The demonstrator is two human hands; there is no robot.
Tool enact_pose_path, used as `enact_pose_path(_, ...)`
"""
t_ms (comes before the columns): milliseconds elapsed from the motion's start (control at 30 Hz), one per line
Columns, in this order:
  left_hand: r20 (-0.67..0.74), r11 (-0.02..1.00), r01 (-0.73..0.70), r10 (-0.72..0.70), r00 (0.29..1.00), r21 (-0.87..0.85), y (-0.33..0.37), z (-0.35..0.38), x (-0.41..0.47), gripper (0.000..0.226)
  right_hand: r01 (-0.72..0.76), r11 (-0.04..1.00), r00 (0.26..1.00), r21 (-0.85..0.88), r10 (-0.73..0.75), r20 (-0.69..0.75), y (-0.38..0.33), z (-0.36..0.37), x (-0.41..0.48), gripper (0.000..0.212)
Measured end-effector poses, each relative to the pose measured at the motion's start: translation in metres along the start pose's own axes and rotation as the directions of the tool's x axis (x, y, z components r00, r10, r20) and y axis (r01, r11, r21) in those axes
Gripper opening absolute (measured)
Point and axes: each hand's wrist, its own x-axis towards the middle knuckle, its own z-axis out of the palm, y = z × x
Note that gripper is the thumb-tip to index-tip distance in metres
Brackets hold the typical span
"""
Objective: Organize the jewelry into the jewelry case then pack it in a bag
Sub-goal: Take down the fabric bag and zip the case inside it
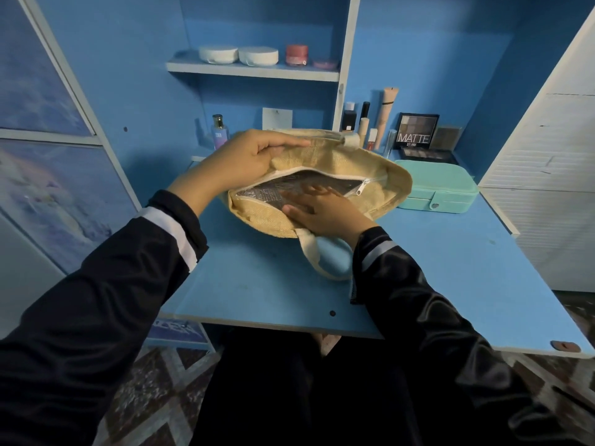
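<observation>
Head view: the left hand (257,149) grips the far rim of the woven bag (386,194), fingers curled over it. The right hand (325,210) lies with straight fingers at the unzipped mouth, spreading it and holding nothing. The teal jewelry case (441,188) sits closed on the surface (418,268), just right of the bag. Its long axis runs left to right, and the right hand is nearer, so it likely fetches the case.

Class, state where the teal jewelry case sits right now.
Head view: the teal jewelry case sits on the blue desk, right of the tan bag, in front of the eyeshadow palette.
</observation>
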Motion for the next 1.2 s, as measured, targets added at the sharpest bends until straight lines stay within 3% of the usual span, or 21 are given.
enact_pose_path(500, -0.031, 0.996, 0.054, -0.056, 0.998, -0.076, -0.012, -0.005, 0.015, 0.036, -0.038, 0.996, 0.99, -0.083, 0.049, 0.133, 0.004, 0.026, 0.006, 0.057)
enact_pose_path(700, -0.124, 0.994, 0.05, -0.062, 0.99, -0.095, -0.013, -0.007, 0.016, 0.034, -0.066, 0.998, 0.998, -0.022, 0.066, 0.012, -0.006, -0.002, 0.026, 0.054)
enact_pose_path(867, -0.179, 0.996, 0.03, -0.045, 0.983, -0.085, -0.013, -0.008, 0.019, 0.041, -0.075, 0.995, 0.985, -0.07, 0.085, 0.153, -0.011, 0.005, 0.046, 0.064)
enact_pose_path(1033, -0.248, 0.997, 0.008, -0.026, 0.968, -0.073, -0.018, -0.005, 0.019, 0.038, -0.07, 0.993, 0.987, -0.099, 0.084, 0.138, -0.009, 0.016, 0.046, 0.064)
enact_pose_path(1200, -0.219, 0.997, 0.033, -0.048, 0.975, -0.073, -0.016, -0.005, 0.019, 0.037, -0.062, 0.992, 0.988, -0.111, 0.077, 0.137, -0.006, 0.019, 0.043, 0.063)
